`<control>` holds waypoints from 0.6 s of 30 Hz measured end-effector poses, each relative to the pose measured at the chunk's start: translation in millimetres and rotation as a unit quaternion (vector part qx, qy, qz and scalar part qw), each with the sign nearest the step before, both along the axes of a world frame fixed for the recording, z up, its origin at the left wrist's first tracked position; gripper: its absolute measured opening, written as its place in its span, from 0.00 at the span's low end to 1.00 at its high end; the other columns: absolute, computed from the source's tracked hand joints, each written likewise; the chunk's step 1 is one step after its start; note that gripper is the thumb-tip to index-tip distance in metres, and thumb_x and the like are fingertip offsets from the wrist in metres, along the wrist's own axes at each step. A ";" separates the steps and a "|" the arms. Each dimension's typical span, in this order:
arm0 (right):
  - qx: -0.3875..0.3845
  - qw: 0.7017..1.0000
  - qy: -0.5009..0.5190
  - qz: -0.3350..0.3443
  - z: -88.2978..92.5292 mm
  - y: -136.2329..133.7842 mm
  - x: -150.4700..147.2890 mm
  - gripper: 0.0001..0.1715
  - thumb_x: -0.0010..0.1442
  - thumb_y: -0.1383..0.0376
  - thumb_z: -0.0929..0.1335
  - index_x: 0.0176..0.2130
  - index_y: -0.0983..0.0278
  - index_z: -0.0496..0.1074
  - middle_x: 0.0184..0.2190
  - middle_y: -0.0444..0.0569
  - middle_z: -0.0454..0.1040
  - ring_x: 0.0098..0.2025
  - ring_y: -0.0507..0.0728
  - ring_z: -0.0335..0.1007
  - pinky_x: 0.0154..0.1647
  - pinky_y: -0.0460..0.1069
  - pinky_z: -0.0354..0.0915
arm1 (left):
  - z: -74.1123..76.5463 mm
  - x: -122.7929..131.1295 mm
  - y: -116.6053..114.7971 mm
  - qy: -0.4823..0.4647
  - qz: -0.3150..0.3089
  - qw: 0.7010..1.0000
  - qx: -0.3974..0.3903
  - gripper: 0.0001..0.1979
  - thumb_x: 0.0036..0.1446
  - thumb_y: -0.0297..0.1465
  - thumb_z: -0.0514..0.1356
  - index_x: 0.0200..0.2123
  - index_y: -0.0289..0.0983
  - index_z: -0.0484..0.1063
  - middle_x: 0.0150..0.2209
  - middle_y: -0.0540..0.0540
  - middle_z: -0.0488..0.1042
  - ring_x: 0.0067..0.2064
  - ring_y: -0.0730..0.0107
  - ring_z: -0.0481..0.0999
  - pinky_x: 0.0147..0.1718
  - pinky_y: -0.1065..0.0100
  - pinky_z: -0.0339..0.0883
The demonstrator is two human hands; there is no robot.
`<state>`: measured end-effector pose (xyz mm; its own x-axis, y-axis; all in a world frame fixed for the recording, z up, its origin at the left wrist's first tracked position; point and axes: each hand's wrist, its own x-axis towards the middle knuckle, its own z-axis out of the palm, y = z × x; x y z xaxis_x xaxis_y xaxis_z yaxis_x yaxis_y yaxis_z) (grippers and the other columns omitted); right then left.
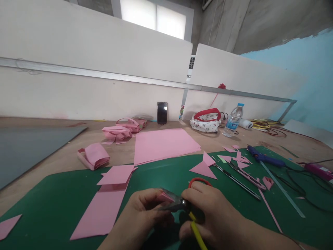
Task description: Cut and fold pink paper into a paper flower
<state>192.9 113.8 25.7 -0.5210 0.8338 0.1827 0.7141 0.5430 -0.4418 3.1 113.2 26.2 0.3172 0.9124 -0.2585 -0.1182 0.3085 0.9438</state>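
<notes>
Left hand: left hand (145, 217) at 6 o'clock of the view, fingers pinched on a small folded pink paper piece (166, 197), held just above the green cutting mat (65, 194).
Right hand: right hand (210, 217) just at 3 o'clock of the left, closed round the scissors (188, 203); red loop at the fingers' far side, yellow handle running down toward 6 o'clock.
Scissors: blades point toward 9 o'clock, meeting the pink piece; whether they bite it, cannot tell.
Near, 9 o'clock: long pink strip (101, 211) flat on the mat, a pink square (117, 174) overlapping its far end.
12 o'clock: large pink sheet (163, 143) on the wooden table (59, 156), partly over the mat edge.
1 o'clock: pink triangle (204, 168), then a utility knife (248, 173).
2 o'clock: blue glue gun (262, 158).
Far, 1 o'clock: water bottle (233, 120) upright.
</notes>
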 end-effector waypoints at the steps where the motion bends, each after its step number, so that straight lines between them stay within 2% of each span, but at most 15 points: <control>1: 0.000 1.000 0.005 0.001 -0.4 0.3 0.3 0.24 0.47 0.49 0.75 0.27 0.64 0.66 0.25 0.42 0.62 0.27 0.52 0.58 0.25 0.45 0.49 | -0.4 -0.2 -0.3 -0.003 -0.001 1.000 -0.007 0.04 0.40 0.26 0.67 0.19 0.38 0.76 0.15 0.54 0.68 0.20 0.75 0.64 0.24 0.71 0.61; 9: 0.007 0.999 0.051 0.010 -1.9 -1.3 1.7 0.30 0.51 0.40 0.68 0.25 0.64 0.66 0.23 0.43 0.62 0.25 0.51 0.56 0.24 0.44 0.47 | -10.8 -2.7 2.0 -0.018 -0.021 0.999 -0.033 0.04 0.39 0.23 0.65 0.21 0.37 0.78 0.15 0.55 0.67 0.19 0.76 0.62 0.20 0.73 0.56; 13: 0.021 0.997 0.067 0.016 -2.5 -1.2 2.3 0.32 0.52 0.38 0.67 0.25 0.64 0.66 0.22 0.42 0.62 0.24 0.50 0.55 0.23 0.44 0.47 | -13.7 -3.3 4.5 -0.018 -0.037 0.999 -0.013 0.04 0.41 0.24 0.65 0.21 0.38 0.78 0.13 0.56 0.65 0.18 0.77 0.61 0.21 0.72 0.57; 18: 0.029 0.997 0.073 0.011 -1.9 -0.5 2.8 0.33 0.50 0.37 0.67 0.25 0.64 0.68 0.20 0.41 0.63 0.22 0.49 0.54 0.22 0.44 0.45 | -13.0 -3.1 4.7 -0.016 -0.020 1.000 0.010 0.05 0.39 0.22 0.65 0.20 0.38 0.78 0.15 0.54 0.68 0.20 0.75 0.65 0.21 0.73 0.58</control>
